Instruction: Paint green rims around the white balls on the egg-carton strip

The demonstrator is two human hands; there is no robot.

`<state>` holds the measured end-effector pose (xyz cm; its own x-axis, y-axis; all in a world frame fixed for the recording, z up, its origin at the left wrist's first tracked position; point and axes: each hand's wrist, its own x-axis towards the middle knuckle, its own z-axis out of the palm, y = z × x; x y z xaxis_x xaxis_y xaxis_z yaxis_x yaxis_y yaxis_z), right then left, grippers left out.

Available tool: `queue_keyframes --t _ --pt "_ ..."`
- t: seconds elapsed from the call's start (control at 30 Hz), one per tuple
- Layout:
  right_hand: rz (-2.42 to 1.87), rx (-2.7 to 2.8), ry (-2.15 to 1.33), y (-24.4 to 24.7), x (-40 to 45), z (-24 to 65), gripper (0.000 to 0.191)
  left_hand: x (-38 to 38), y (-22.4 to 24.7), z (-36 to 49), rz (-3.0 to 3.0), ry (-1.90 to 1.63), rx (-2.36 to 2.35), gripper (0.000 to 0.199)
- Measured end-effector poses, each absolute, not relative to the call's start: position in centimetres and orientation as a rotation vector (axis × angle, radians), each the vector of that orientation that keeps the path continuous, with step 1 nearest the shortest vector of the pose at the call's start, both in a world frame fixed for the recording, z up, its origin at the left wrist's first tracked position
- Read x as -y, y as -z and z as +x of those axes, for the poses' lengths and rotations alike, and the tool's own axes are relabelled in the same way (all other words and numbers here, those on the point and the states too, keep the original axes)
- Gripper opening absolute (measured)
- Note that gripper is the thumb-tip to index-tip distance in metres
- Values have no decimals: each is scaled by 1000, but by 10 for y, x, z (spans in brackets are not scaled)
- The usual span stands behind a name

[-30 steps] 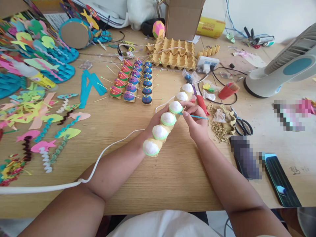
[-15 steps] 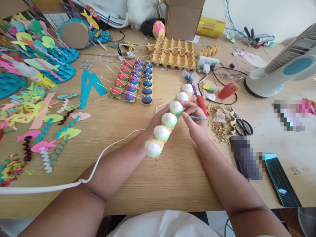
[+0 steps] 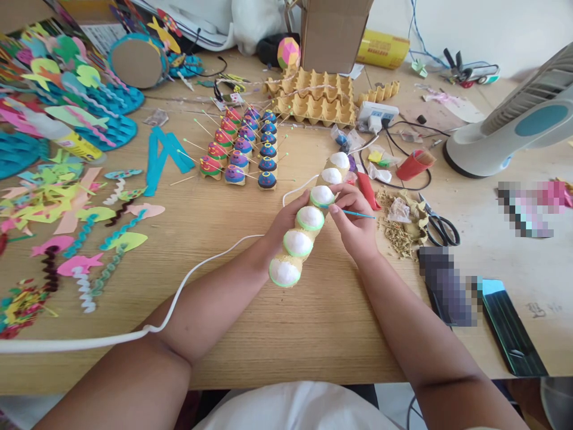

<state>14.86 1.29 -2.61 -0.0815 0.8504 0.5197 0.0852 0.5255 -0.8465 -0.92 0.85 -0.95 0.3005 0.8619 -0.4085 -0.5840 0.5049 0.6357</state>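
My left hand point(image 3: 285, 224) is closed around an egg-carton strip point(image 3: 308, 233) from its left side, raised in front of me at a slant. Its cups carry white domes; the nearer ones have light green rims, while the two farthest show plain white. In my right hand point(image 3: 357, 224) a thin blue stick-shaped tool point(image 3: 358, 214) is pinched, with its tip at the rim of the third dome from the far end. Part of my left fingers is hidden behind the strip.
Painted egg-cup rows point(image 3: 239, 160) stand ahead, with egg-carton trays point(image 3: 313, 98) behind. Paper fish shapes point(image 3: 80, 264) cover the left. Scissors point(image 3: 441, 227), a phone point(image 3: 510, 325), a red cup point(image 3: 412, 165) and a fan point(image 3: 470, 146) lie right. A white cable point(image 3: 188, 278) crosses my left arm.
The near end of the egg-carton strip has swung slightly right, and the strip has turned a little in my left hand. The blue tool stays at the same dome's rim, tilted slightly differently.
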Motion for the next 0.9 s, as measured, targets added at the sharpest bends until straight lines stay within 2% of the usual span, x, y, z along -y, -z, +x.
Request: queue_keyframes --t 0.2,0.37,0.53,0.73,0.9 --pt "-839 1299 -693 35 -16 149 29 -4 1 -12 347 -981 -809 25" --pt "-950 1360 -506 36 -14 152 31 -6 5 -14 343 -972 -829 25" --pt "-958 1500 -641 33 -11 149 29 -7 7 -11 364 -1011 -788 22" --pt "-980 1617 -702 30 -12 152 48 -6 6 -11 392 -997 -833 27" --pt "-977 1615 -750 31 -16 156 46 -7 7 -11 405 -999 -832 26"
